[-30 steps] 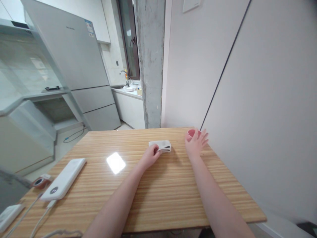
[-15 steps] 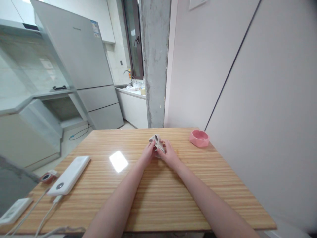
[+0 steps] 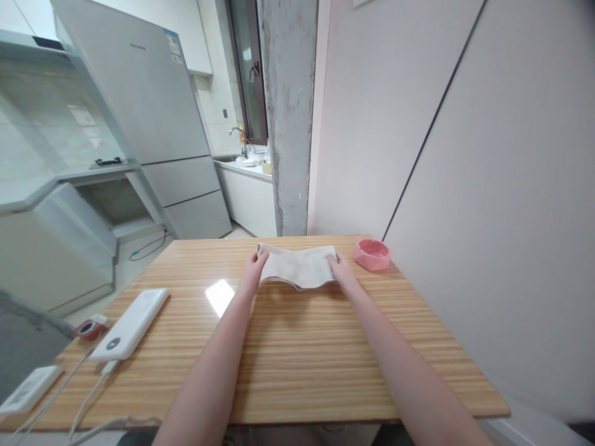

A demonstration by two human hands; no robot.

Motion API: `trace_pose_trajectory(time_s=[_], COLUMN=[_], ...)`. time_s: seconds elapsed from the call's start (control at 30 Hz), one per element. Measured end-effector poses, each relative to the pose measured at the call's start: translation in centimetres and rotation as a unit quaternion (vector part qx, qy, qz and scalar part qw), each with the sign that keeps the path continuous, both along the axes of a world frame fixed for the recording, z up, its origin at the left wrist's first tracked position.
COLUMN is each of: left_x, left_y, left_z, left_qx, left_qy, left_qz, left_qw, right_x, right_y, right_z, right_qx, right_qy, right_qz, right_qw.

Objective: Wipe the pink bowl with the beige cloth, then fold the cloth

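Observation:
A pale grey-beige cloth [image 3: 297, 266] stretches out between my two hands, just over the far part of the wooden table [image 3: 307, 353]. My left hand [image 3: 253, 272] is closed on its left end, thumb on top. At the opposite end, my right hand [image 3: 340, 269] grips the cloth the same way. Its lower edge sags a little in the middle and casts a shadow on the tabletop. The fingers beneath the cloth are hidden.
A pink faceted bowl [image 3: 372, 254] stands right of my right hand, close to the wall. At the left lie a white power bank [image 3: 132, 323] with a cable, a red-and-white object [image 3: 91, 328] and a white power strip [image 3: 31, 389]. A fridge [image 3: 139, 111] stands beyond.
The cloth was bunched up between my hands, which were close together. My hands have moved apart and the cloth is now spread out between them.

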State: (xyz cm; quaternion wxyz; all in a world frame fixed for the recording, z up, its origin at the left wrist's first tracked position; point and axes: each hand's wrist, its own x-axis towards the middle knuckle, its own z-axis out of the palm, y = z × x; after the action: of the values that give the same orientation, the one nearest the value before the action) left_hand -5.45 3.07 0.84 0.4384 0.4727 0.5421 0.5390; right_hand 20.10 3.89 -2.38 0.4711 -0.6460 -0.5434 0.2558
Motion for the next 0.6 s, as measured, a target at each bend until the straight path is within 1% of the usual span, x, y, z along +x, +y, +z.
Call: trace_pose_trajectory(time_s=[0.07,0.1,0.13,0.2,0.27,0.33,0.37,0.5,0.6], left_x=[-2.0,-2.7,-3.2,-3.5,-3.2,-2.7,-2.5,-2.0,-1.8], left_y=[0.6,0.8,0.9,0.8,0.4,0.1,0.0,-0.1,0.1], left_z=[-0.5,-0.8,-1.1,-1.5,-1.6,-1.5,-1.4,-1.1,-1.1], left_qx=[-0.018,-0.026,-0.031,-0.032,-0.028,-0.033,-0.036,-0.030,0.011], left_qy=[0.099,0.177,0.246,0.368,0.438,0.476,0.484,0.492,0.487], left_qz=[0.052,0.077,0.088,0.078,0.052,0.049,0.051,0.043,0.024], left_qw=[0.994,0.981,0.965,0.926,0.897,0.877,0.873,0.869,0.873], right_x=[1.3,1.6,1.9,1.9,1.8,1.8,1.8,2.2,2.4], right_y=[0.5,0.6,0.6,0.3,0.0,-0.3,-0.4,-0.5,-0.6], right_z=[-0.6,-0.8,-0.9,-0.9,-0.6,-0.3,-0.1,0.4,0.5], right_qx=[-0.026,-0.029,-0.028,-0.029,-0.033,-0.042,-0.049,-0.074,-0.077], right_qy=[-0.019,-0.028,-0.041,-0.089,-0.149,-0.187,-0.197,-0.201,-0.199], right_qz=[-0.009,-0.011,-0.013,-0.012,-0.010,-0.013,-0.020,-0.040,-0.039], right_qw=[0.999,0.999,0.999,0.996,0.988,0.981,0.979,0.976,0.976])
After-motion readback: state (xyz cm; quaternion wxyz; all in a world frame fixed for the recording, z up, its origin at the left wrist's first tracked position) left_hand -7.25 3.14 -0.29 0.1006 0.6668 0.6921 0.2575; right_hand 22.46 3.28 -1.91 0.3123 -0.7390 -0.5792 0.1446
